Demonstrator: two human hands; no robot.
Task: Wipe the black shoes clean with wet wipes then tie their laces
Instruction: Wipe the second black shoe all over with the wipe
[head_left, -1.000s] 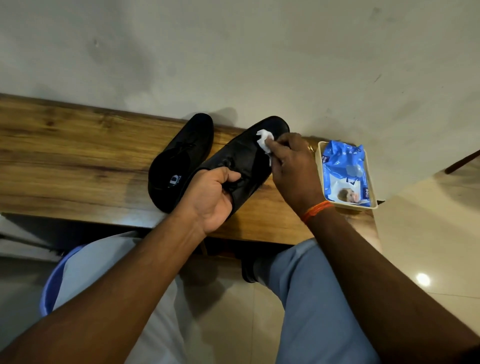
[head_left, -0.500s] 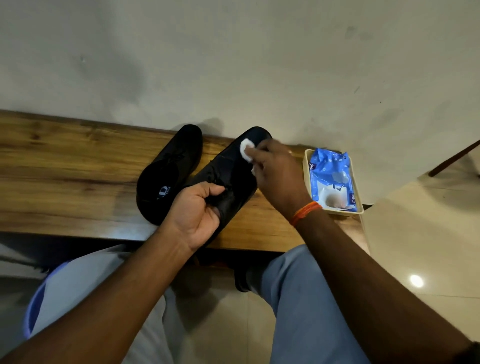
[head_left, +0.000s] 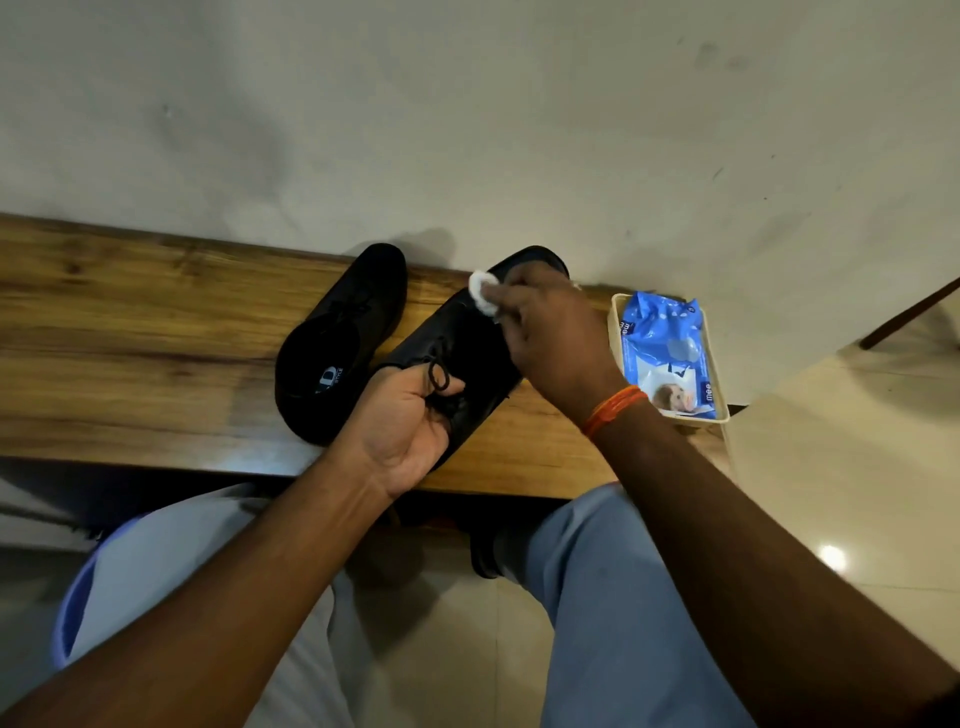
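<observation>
Two black lace-up shoes lie on a wooden bench (head_left: 130, 338), toes toward the wall. The left shoe (head_left: 343, 338) rests untouched, its insole logo showing. My left hand (head_left: 402, 431) grips the heel end of the right shoe (head_left: 467, 353), fingers curled into its opening beside the loose laces (head_left: 439, 371). My right hand (head_left: 550, 343) pinches a crumpled white wet wipe (head_left: 483, 299) and presses it on the right shoe's toe area. Most of that toe is hidden under the hand.
A blue wet-wipe pack (head_left: 667, 353) sits in a cream tray (head_left: 618, 332) at the bench's right end, close to my right wrist. The wall (head_left: 467, 130) rises just behind the shoes. My knees in light trousers are below the bench edge, over a tiled floor (head_left: 857, 493).
My right hand has slid the wipe leftward across the toe of the right shoe. My left hand keeps its hold on the heel; the laces now show above its fingers.
</observation>
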